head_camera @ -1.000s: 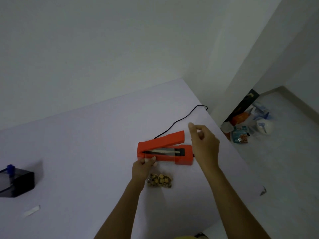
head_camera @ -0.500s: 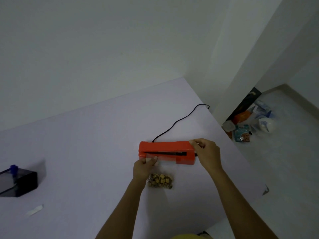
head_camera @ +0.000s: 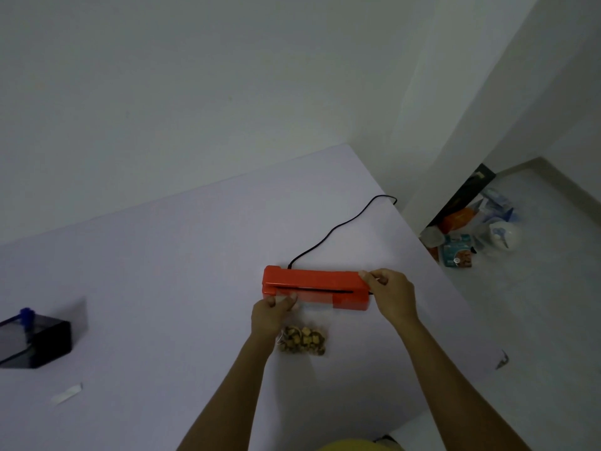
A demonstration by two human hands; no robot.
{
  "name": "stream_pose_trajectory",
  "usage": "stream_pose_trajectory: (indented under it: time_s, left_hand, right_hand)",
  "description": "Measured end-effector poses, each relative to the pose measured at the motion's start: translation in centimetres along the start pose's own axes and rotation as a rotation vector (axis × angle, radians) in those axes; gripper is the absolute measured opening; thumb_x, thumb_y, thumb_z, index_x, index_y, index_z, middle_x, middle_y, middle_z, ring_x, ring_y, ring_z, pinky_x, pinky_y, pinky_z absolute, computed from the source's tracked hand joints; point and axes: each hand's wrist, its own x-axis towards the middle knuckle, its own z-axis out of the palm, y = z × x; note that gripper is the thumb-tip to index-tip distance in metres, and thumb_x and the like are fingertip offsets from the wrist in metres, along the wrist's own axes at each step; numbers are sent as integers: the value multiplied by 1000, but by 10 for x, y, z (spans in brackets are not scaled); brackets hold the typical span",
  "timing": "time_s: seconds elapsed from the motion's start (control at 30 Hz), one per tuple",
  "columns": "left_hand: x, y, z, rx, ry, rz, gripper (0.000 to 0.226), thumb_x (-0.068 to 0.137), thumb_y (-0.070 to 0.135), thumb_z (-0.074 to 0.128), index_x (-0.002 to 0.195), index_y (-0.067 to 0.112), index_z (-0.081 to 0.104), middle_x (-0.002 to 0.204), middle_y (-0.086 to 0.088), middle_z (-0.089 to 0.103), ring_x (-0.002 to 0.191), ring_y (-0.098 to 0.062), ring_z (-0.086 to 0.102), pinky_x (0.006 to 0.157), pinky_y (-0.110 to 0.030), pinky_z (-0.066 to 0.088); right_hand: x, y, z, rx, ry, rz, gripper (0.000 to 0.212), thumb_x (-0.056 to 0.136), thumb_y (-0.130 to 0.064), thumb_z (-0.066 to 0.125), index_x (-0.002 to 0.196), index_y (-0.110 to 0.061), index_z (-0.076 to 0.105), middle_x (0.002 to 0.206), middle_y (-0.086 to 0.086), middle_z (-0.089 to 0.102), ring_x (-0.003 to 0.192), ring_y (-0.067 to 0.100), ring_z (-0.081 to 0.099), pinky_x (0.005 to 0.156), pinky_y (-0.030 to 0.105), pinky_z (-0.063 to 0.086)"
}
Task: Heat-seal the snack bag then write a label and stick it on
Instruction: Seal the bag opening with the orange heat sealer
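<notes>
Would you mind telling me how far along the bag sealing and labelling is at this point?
Done: the snack bag's open end sits in the red heat sealer.
In hand: the right hand holds the sealer's arm down at its end, while the left hand holds the bag at the slot.
Left: the white label strip lies untouched near the black box, unwritten and unstuck.

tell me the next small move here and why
Probably keep the right hand pressing the sealer lid down briefly: it is closed on the snack bag mouth, which the left hand holds at the slot, so the seal can form.
</notes>
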Motion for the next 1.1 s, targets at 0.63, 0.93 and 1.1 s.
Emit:
stream_pose_trajectory:
  time_s: [0.63, 0.93, 1.1]
  left_hand:
    - [2, 2, -4, 11, -15, -23, 36, 81, 24, 73, 94, -9, 67, 92, -22, 71, 85, -32, 67, 78, -38, 55]
    - [-3, 7, -7, 48, -39, -32, 15, 80, 23, 74, 77, 9, 69, 74, -6, 70, 63, -17, 65, 52, -20, 50]
    - [-6, 9, -9, 55, -38, -18, 13, 81, 18, 73, 73, 9, 68, 70, -6, 69, 55, -10, 65, 43, -12, 48]
  right_hand:
    - [6, 5, -3, 7, -58, 139, 45, 81, -51, 68, 72, -8, 60, 65, 1, 58, 66, 19, 54, 59, 28, 39]
    - [7, 3, -5, -28, -74, 135, 46, 81, -52, 67, 72, -8, 59, 63, 1, 56, 63, 18, 53, 54, 25, 37]
    - [7, 2, -5, -45, -71, 140, 47, 82, -52, 67, 69, -8, 59, 65, 3, 58, 65, 21, 54, 60, 29, 38]
